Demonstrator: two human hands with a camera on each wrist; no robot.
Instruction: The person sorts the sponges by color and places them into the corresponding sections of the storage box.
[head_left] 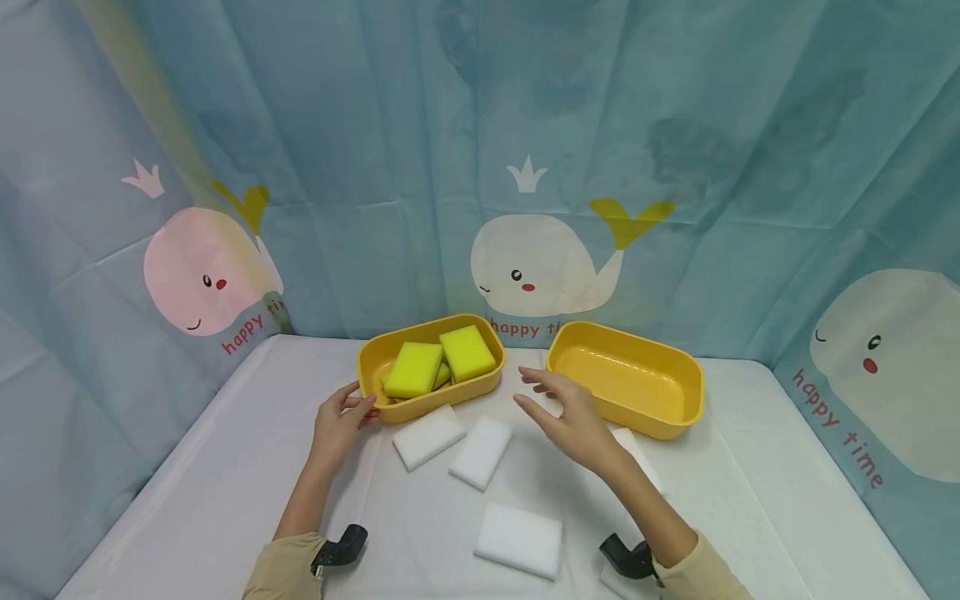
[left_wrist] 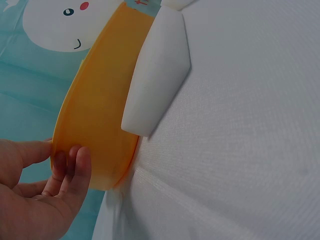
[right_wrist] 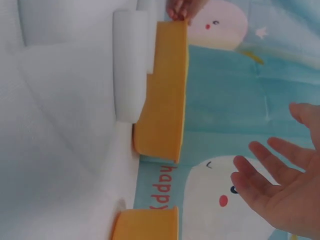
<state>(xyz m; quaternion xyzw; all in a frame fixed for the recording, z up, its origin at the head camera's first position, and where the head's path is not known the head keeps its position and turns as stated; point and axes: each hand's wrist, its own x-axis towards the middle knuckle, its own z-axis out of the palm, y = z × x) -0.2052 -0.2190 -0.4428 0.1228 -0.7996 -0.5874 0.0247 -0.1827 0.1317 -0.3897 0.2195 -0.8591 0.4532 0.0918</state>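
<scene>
White pads lie nearest you. Your right hand hovers, fingers spread; your left hand pinches the left tray of yellow sponges, standing with the right tray by the far edge of the counter.

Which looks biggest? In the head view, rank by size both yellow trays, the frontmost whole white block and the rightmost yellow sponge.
1. Left tray and right tray, partly hidden: too alike to rank
2. White block
3. Yellow sponge
</scene>
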